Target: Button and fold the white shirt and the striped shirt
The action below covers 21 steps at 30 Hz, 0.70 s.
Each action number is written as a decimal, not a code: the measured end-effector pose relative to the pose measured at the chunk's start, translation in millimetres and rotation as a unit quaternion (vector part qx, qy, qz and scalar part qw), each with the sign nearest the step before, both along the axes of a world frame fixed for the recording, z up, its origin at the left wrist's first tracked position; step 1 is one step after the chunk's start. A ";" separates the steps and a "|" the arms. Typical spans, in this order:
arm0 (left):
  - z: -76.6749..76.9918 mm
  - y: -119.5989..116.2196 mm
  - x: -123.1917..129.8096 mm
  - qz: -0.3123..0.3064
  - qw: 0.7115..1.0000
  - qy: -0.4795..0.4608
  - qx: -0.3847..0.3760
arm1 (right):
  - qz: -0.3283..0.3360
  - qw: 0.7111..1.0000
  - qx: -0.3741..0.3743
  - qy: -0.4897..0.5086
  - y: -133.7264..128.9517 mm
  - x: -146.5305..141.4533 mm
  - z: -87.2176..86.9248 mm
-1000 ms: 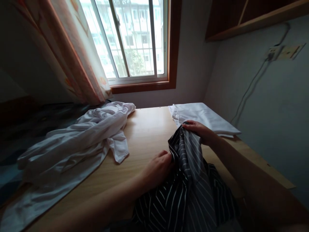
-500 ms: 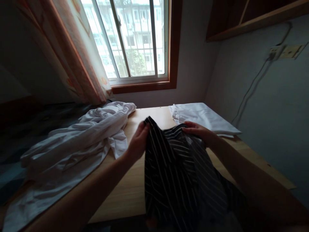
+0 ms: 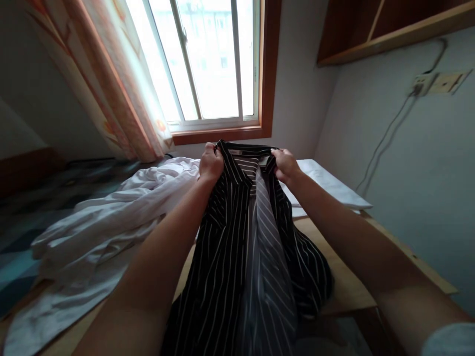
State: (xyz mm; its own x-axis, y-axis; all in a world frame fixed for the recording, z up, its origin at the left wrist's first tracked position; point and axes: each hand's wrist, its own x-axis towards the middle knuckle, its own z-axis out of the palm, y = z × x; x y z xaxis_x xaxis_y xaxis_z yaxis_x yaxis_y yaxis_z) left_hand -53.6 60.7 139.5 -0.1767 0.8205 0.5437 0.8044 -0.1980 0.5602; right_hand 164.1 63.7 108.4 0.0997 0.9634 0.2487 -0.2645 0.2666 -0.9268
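Left hand (image 3: 210, 163) and right hand (image 3: 284, 164) hold striped shirt (image 3: 245, 247) up by collar, fingers closed on fabric. Hem apparently drapes onto worktop (image 3: 345, 287).

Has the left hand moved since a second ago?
Yes. The left hand has risen from the table toward the window sill, gripping the striped shirt at its collar.

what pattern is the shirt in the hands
Black with thin white stripes; the striped shirt shows best in the head view.
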 end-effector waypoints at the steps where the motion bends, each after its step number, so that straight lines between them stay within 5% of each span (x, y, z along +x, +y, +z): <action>1: -3.8 0.8 0.3 0.012 0.999 0.026 -0.019 | -0.035 0.999 0.006 0.005 2.9 -7.9 -1.7; 6: -42.2 -26.9 1.3 0.023 0.958 0.250 -0.142 | 0.067 0.989 -0.031 -0.125 -13.6 -28.3 -35.1; 9: -68.0 -54.8 5.1 -0.077 0.938 0.316 -0.122 | 0.050 0.978 -0.035 -0.200 -27.8 -20.1 -49.7; 13: -96.0 -83.3 9.8 -0.195 0.925 0.291 -0.144 | 0.043 0.950 0.001 -0.310 -49.9 1.7 -47.6; 15: -107.9 -91.2 10.2 -0.208 0.924 0.276 -0.163 | 0.046 0.917 0.030 -0.395 -66.2 15.0 -44.2; 18: -121.1 -95.6 8.1 -0.195 0.917 0.297 -0.182 | 0.010 0.830 0.059 -0.554 -95.6 38.3 -44.2; 21: -126.5 -92.5 3.4 -0.179 0.911 0.314 -0.198 | -0.041 0.765 -0.023 -0.642 -124.0 61.1 -49.2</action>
